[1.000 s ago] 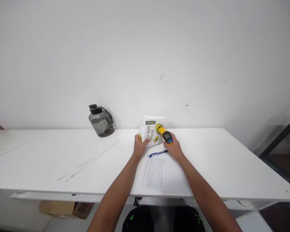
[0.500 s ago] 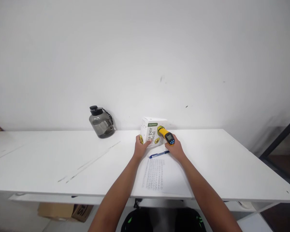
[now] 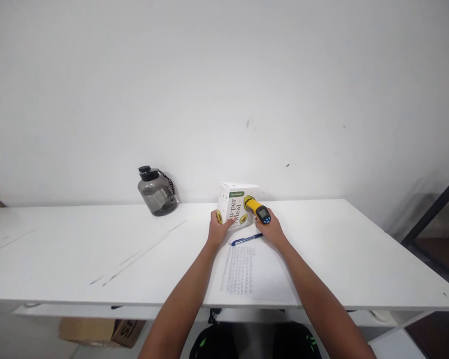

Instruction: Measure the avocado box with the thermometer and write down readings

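Yellow thermometer gun (image 3: 256, 208), slantwise toward white carton (image 3: 235, 203)

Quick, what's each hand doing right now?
Left hand: closed, holding the white rectangular cardboard box by its lower part.
Right hand: closed, holding the yellow-and-black plastic pistol-shaped device.

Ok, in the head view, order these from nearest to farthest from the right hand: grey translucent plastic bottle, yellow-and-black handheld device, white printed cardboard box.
1. Yellow-and-black handheld device: held in the right hand.
2. White printed cardboard box: just left, held by the left hand.
3. Grey translucent plastic bottle: far left, near the wall.
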`<state>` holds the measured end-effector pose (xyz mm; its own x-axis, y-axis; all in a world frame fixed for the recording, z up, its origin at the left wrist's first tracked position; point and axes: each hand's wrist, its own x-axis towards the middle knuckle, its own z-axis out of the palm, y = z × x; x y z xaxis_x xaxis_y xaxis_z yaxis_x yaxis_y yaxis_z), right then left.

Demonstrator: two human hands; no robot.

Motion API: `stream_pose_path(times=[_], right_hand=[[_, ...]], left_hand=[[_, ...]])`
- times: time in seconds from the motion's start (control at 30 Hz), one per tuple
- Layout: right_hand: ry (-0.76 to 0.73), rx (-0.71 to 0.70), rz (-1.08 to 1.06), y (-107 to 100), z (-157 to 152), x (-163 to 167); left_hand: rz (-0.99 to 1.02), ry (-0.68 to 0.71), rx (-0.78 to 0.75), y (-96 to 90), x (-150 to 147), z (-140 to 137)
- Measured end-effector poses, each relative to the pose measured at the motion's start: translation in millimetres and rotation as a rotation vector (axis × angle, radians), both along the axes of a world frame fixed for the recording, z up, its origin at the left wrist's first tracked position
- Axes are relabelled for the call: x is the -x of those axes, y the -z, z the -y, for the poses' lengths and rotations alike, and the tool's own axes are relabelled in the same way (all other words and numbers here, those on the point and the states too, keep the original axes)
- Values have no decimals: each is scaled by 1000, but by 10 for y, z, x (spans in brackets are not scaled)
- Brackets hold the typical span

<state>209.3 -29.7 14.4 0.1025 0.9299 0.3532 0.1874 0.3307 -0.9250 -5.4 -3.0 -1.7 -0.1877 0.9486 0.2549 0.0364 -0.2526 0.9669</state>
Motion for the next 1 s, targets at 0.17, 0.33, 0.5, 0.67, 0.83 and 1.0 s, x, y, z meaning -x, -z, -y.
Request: stream_pose_path(times=[0.17, 0.33, 0.5, 0.67, 0.83, 1.0], right_hand=[[4, -10, 26, 22, -1, 7], [47, -44, 43, 16, 26, 62], [292, 70, 45, -15, 52, 99], [423, 127, 29, -35, 49, 63], [420, 152, -17, -53, 51, 59], [416, 161, -34, -59, 45, 66]], left_hand=[[-3, 8, -2, -1, 10, 0], [-26, -25, 29, 0, 1, 5], [-63, -55, 60, -11, 0, 7], [-80, -66, 83, -30, 5, 12], [-67, -56, 94, -41, 3, 20], [-69, -50, 83, -24, 9, 7]])
